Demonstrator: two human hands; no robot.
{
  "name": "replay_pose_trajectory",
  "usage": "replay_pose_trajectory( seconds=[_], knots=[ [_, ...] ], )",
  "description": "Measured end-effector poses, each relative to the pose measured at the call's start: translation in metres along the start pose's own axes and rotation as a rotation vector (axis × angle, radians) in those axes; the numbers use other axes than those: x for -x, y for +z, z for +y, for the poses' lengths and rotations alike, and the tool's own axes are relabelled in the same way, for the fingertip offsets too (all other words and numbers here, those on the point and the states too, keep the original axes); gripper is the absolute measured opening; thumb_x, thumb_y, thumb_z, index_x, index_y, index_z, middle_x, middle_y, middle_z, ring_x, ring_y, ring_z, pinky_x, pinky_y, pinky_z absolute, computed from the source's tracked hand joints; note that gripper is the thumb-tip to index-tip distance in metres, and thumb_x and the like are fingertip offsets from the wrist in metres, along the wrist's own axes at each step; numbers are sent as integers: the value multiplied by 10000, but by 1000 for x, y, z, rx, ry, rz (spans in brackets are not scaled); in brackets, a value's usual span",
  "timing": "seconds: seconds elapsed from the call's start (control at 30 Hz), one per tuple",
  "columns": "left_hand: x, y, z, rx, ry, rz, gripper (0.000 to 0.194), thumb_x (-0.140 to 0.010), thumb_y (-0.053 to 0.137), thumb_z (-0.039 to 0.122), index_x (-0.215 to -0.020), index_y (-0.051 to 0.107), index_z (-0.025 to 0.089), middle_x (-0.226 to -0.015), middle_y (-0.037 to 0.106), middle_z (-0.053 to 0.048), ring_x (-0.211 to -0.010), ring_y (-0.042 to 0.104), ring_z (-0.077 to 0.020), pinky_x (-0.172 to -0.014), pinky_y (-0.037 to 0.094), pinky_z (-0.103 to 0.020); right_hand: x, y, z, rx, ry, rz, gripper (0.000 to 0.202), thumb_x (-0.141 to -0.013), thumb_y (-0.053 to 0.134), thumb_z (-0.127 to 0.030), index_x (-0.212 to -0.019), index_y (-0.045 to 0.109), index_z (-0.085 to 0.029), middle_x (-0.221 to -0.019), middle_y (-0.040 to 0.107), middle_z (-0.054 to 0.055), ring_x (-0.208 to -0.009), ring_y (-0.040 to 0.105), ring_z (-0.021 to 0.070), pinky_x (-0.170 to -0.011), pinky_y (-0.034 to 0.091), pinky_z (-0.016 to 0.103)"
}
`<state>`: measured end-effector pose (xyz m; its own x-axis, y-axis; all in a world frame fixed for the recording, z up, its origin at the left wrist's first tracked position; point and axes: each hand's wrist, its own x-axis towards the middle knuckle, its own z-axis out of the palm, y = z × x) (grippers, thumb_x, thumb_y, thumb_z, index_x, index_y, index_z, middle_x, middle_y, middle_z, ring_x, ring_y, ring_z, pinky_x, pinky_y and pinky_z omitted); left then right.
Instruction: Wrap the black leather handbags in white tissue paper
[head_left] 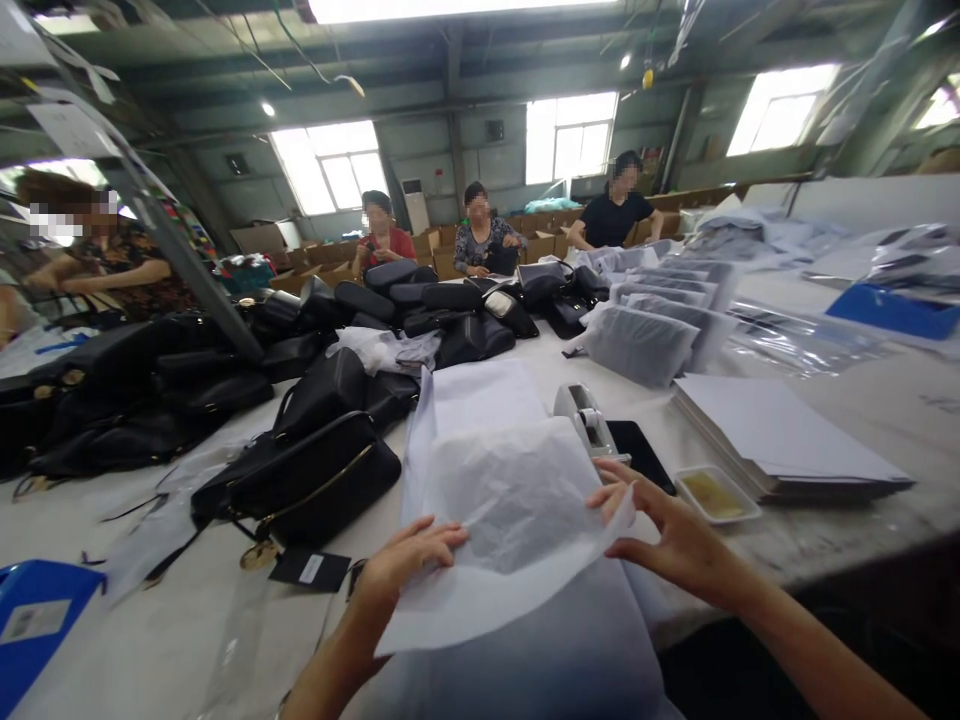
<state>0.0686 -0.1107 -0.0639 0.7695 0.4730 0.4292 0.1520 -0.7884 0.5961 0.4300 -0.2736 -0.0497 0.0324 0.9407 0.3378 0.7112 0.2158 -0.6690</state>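
Observation:
A sheet of thin white tissue paper [517, 450] lies in front of me on a stack of white paper. A greyish patch shows through its crinkled middle; I cannot tell what is under it. My left hand [420, 555] rests on the sheet's left side, fingers stretched out flat, its thumb hidden. At the right edge, my right hand [645, 520] pinches a lifted corner of the sheet between thumb and fingers. Left of the paper lies a black handbag [322, 480] with a gold zip and a round gold charm. A black tag [309, 570] lies near my left wrist.
Black bags [450, 300] are heaped across the table's far side. Wrapped bags [645, 340] stand in a row at right. A tape dispenser [581, 415], a small white tray [716, 495] and a card stack [795, 440] lie right. Several co-workers [480, 240] sit or stand beyond.

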Motion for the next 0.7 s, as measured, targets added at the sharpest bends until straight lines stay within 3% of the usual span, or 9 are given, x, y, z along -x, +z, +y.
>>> replay_pose_trajectory(
  seconds=[0.1,0.23,0.3,0.4,0.53,0.7],
  knots=[
    [5,1,3,-30,65,-55,292,-897,631,282,-1183,612,224,-1273,684,-107,-1200,636,-242,-1090,461,-428,5,6,7,66,-109,15,782,-801,768,-379,-1487,408,-275,-1406,573,106,-1318,517,295,-1125,412,440],
    [-4,1,1,-181,129,-70,478,-960,416,99,-1397,495,276,-1457,538,-86,-1379,463,-212,-1140,392,-457,-6,10,10,203,-346,9,478,-902,632,-253,-1370,566,-323,-1513,462,70,-1416,390,275,-1190,280,493],
    [-10,0,-2,-232,189,-111,513,-957,371,58,-1393,505,291,-1448,549,-73,-1371,472,-204,-1156,360,-484,-11,9,10,216,-423,-37,381,-941,568,-235,-1303,625,-338,-1502,478,49,-1418,387,260,-1193,264,498],
    [-9,-3,-1,-218,232,-180,421,-952,461,118,-1326,567,278,-1351,637,-70,-1274,577,-200,-1149,381,-459,-8,9,11,154,-476,-92,344,-970,533,-258,-1292,635,-325,-1413,576,51,-1370,460,238,-1188,278,487],
    [3,-5,9,-169,205,-261,411,-949,449,131,-1324,564,253,-1291,678,-65,-1209,628,-186,-1103,449,-383,10,13,17,26,-451,-177,354,-989,512,-261,-1328,609,-294,-1237,701,57,-1206,621,204,-1166,340,450],
    [10,-1,17,-159,204,-197,363,-938,487,114,-1262,587,244,-1231,713,-54,-1180,648,-180,-1076,473,-335,25,19,14,-68,-226,-130,336,-954,559,-424,-1201,706,-250,-1185,721,92,-1134,661,234,-1059,471,359]
  ],
)
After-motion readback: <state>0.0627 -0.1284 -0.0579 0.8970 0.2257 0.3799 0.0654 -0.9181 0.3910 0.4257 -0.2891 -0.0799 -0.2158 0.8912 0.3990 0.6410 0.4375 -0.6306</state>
